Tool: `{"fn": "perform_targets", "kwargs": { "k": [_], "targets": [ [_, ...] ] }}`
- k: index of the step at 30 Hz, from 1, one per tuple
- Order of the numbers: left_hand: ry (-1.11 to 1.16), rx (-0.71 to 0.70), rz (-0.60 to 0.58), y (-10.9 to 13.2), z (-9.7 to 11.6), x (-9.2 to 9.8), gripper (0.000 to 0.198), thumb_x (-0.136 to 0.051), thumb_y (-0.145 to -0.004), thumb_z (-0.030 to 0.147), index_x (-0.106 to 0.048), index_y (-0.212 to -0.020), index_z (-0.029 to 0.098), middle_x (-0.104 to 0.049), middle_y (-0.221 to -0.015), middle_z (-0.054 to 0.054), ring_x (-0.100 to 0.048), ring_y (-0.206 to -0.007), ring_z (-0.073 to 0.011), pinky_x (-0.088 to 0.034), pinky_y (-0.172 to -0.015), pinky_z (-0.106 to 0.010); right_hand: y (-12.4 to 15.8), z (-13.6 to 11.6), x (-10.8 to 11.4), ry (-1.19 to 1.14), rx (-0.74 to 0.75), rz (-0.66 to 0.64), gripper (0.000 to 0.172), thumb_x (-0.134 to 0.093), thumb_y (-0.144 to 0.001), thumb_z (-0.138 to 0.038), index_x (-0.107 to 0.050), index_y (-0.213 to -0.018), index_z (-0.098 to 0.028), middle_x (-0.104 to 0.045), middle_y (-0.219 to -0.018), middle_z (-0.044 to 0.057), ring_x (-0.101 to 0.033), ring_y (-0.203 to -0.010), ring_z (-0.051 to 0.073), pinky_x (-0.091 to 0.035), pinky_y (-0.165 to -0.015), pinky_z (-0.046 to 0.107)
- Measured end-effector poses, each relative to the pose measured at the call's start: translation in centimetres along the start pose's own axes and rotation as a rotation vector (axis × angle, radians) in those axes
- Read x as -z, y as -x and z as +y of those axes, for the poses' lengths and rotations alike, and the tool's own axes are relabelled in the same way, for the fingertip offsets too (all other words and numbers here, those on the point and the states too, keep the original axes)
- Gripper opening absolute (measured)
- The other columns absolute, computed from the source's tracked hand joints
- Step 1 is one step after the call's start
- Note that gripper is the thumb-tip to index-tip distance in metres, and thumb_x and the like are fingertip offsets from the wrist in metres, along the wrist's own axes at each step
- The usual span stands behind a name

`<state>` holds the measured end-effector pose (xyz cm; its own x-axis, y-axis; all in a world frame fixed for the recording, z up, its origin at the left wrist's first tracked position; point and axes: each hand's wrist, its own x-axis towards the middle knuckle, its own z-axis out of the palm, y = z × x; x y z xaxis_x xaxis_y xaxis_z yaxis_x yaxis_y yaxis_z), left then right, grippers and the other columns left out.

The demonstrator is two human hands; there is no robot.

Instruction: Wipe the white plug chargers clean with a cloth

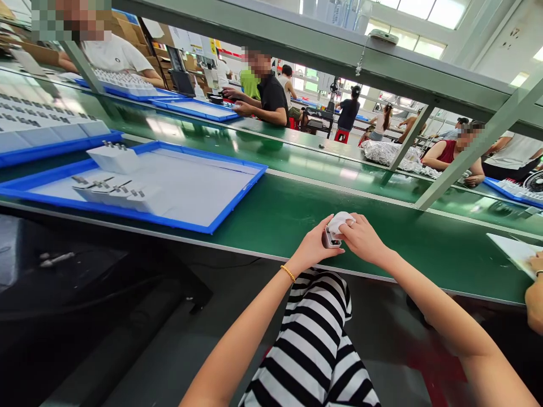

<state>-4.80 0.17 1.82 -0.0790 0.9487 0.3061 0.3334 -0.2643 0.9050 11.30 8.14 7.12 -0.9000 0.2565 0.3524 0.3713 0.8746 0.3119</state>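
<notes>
Above the green workbench (271, 226), my left hand (314, 247) grips a small grey metal-looking device (330, 239) from below and the side. A soft white wrap (341, 223), possibly foam or cloth, covers its upper part. My right hand (360, 238) presses over that wrap from the other side, its fingers touching it. Both hands work close together, and they hide much of the device. I cannot tell exactly what it is.
A blue-rimmed tray (127, 213) on the bench to my left holds white boxes (114, 159) with small metal parts on top. At right, a co-worker's hand (535, 263) rests on a white sheet (511, 254). Green steel shelf frames (297, 53) run overhead.
</notes>
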Motion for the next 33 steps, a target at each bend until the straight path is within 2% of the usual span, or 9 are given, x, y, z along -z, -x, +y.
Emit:
{"fn": "perform_targets", "kwargs": {
  "k": [6, 10, 15, 18, 21, 30, 33],
  "targets": [
    [0.016, 0.013, -0.005, 0.1, 0.5, 0.2, 0.088, -0.082, -0.065, 0.030, -0.042, -0.143, 0.023, -0.069, -0.117, -0.004, -0.065, -0.101, -0.0225, -0.050, -0.091, -0.034, -0.5, -0.4, -0.6, 0.061, 0.051, 0.000, 0.016, -0.051, -0.094, -0.019, -0.065, -0.087, -0.020, -0.067, -0.081, 0.008, -0.050, -0.092, 0.025, -0.031, -0.080, 0.034],
    [0.018, 0.017, -0.001, 0.1, 0.5, 0.2, 0.089, -0.082, -0.065, 0.029, -0.041, -0.143, 0.022, -0.067, -0.122, -0.005, -0.063, -0.105, -0.0232, -0.049, -0.093, -0.035, -0.2, -0.6, -0.4, 0.108, 0.067, 0.034, 0.016, -0.053, -0.092, -0.014, -0.067, -0.089, -0.021, -0.068, -0.080, 0.007, -0.051, -0.093, 0.024, -0.030, -0.081, 0.035],
    [0.005, -0.015, 0.012, 0.0, 0.2, 0.0, 0.082, -0.082, -0.065, 0.029, -0.048, -0.139, 0.022, -0.065, -0.126, -0.007, -0.062, -0.112, -0.0246, -0.048, -0.098, -0.037, -0.3, -0.7, 0.3, 0.110, 0.079, -0.023, 0.018, -0.054, -0.090, -0.010, -0.067, -0.088, -0.022, -0.069, -0.080, 0.007, -0.051, -0.094, 0.024, -0.030, -0.082, 0.035],
    [-0.038, -0.063, 0.033, 0.0, -0.3, -0.1, 0.068, -0.083, -0.065, 0.029, -0.059, -0.128, 0.020, -0.055, -0.140, -0.010, -0.056, -0.124, -0.0275, -0.044, -0.106, -0.039, -0.5, -0.7, 0.8, 0.083, 0.101, -0.058, 0.016, -0.054, -0.089, -0.010, -0.066, -0.089, -0.021, -0.069, -0.084, 0.008, -0.051, -0.095, 0.024, -0.031, -0.083, 0.035],
    [-0.049, -0.084, 0.023, 0.0, -0.6, -0.2, 0.062, -0.081, -0.067, 0.029, -0.062, -0.126, 0.022, -0.043, -0.153, -0.009, -0.050, -0.132, -0.0283, -0.042, -0.110, -0.037, -0.5, -0.6, 1.1, 0.060, 0.118, -0.094, 0.017, -0.054, -0.087, -0.008, -0.065, -0.090, -0.021, -0.069, -0.084, 0.008, -0.051, -0.095, 0.025, -0.032, -0.082, 0.035],
    [-0.250, -0.203, 0.067, 0.8, -0.3, -0.9, 0.057, -0.078, -0.073, 0.040, -0.062, -0.126, 0.026, -0.062, -0.134, -0.004, -0.061, -0.119, -0.0261, -0.046, -0.108, -0.040, 0.2, -0.5, 2.0, 0.018, 0.131, -0.157, 0.020, -0.053, -0.086, -0.006, -0.065, -0.090, -0.022, -0.068, -0.083, 0.008, -0.051, -0.095, 0.025, -0.034, -0.084, 0.036],
    [-0.274, -0.226, 0.061, 1.1, -0.2, -1.0, 0.049, -0.074, -0.077, 0.040, -0.064, -0.123, 0.025, -0.064, -0.130, -0.004, -0.063, -0.115, -0.0248, -0.049, -0.104, -0.038, 0.8, -0.6, 2.1, 0.017, 0.147, -0.154, 0.021, -0.052, -0.086, -0.006, -0.066, -0.091, -0.022, -0.068, -0.082, 0.007, -0.051, -0.098, 0.026, -0.033, -0.087, 0.036]
  ]
}}
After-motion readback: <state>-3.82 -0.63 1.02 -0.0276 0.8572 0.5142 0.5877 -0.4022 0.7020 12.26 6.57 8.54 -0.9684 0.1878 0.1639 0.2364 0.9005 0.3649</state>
